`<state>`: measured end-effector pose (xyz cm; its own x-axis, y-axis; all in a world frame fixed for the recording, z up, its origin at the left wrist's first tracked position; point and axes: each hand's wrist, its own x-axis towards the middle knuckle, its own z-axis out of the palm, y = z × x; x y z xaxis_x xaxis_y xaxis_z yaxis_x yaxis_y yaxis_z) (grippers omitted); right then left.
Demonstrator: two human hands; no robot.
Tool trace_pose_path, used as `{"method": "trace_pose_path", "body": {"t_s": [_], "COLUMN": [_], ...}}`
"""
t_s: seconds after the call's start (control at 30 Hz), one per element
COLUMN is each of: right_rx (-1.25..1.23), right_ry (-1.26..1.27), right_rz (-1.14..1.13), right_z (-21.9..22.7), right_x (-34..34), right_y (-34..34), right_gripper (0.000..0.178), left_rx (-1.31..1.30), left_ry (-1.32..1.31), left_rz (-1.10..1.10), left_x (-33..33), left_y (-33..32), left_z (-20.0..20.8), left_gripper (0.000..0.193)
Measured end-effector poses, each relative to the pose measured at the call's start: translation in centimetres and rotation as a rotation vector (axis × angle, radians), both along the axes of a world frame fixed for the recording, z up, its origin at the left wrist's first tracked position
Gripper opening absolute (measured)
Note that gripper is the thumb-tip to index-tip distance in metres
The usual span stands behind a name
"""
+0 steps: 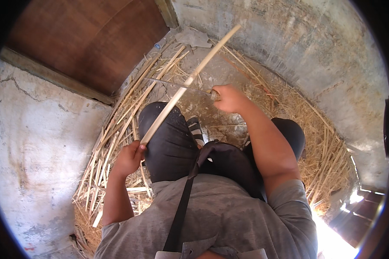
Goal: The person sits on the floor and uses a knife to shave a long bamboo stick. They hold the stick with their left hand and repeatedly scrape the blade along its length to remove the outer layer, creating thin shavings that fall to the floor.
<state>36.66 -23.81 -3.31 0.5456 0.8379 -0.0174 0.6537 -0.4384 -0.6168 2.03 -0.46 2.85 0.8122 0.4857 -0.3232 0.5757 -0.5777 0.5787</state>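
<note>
Pale yellow strip (177, 99) in the left hand (129, 159)
Brown panel (86, 43) beyond it; black-and-white striped footwear (196, 129) below the right hand (230, 99).

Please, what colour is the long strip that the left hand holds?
The long strip is pale cream-yellow; it shows best in the head view.

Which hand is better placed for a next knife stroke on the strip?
Probably the right hand: it grips the knife, whose blade crosses the strip. The left hand holds the strip's near end.
</note>
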Motion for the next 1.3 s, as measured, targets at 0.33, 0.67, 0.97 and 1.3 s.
{"method": "trace_pose_path", "body": {"t_s": [0.33,0.67,0.97,1.3], "right_rx": [-0.028,0.03,-0.064,-0.014], "right_ry": [-0.068,0.027,-0.083,-0.028], "right_rz": [0.043,0.033,0.169,-0.007], "right_z": [0.9,-1.3,1.0,-0.5], "right_x": [-0.7,-0.5,-2.9,-0.9], "right_y": [0.2,0.9,2.5,1.1], "right_gripper": [0.037,0.04,0.037,0.029], "left_rx": [0.352,0.217,0.208,0.181], "left_ry": [-0.08,0.035,0.109,0.092], "left_rz": [-0.017,-0.065,-0.112,-0.095], "left_x": [0.0,-0.1,0.5,1.2], "left_y": [-0.8,0.6,0.8,0.5], "left_z": [-0.5,-1.6,-0.5,0.0], "left_gripper": [0.037,0.051,0.046,0.044]}}
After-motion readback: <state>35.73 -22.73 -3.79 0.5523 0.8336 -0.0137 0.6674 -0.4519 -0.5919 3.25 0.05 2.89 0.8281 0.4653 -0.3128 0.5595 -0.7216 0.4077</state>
